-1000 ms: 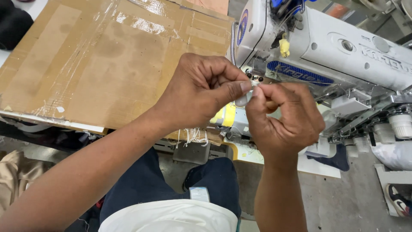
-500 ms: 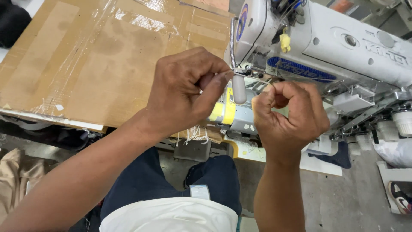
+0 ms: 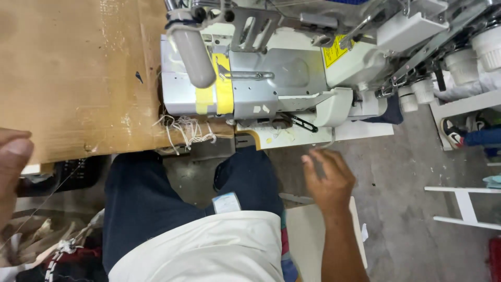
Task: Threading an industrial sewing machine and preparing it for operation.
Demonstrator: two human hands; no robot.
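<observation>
The right hand (image 3: 327, 180) hangs low, below the near edge of the white and grey industrial sewing machine (image 3: 271, 78). Its fingers (image 3: 321, 164) are curled together and seem to pinch a thin metal pin or needle (image 3: 319, 168), but this thing is very small and half hidden by the fingers, so I cannot tell surely what it is or how firmly it is held. It lies between the thumb and the first fingers and points toward the machine, close under the pale curved cover (image 3: 336, 107) without touching it.

The left hand (image 3: 11, 172) is cut off by the left edge of the picture. Only some bent fingers show, near the corner of the brown cardboard-covered table (image 3: 73, 78). A fine thread (image 3: 47, 196) runs down from this hand, but whether the fingers close on it I cannot tell.

A bundle of white loose threads (image 3: 185, 130) hangs from the table edge, just below the yellow tape strip (image 3: 222, 89) on the machine. A grey cylinder part (image 3: 193, 55) sticks out above. The person's dark blue trousers (image 3: 151, 203) and white shirt (image 3: 203, 250) fill the near middle. On the far right stand white thread cones (image 3: 469, 57), partly cut off.
</observation>
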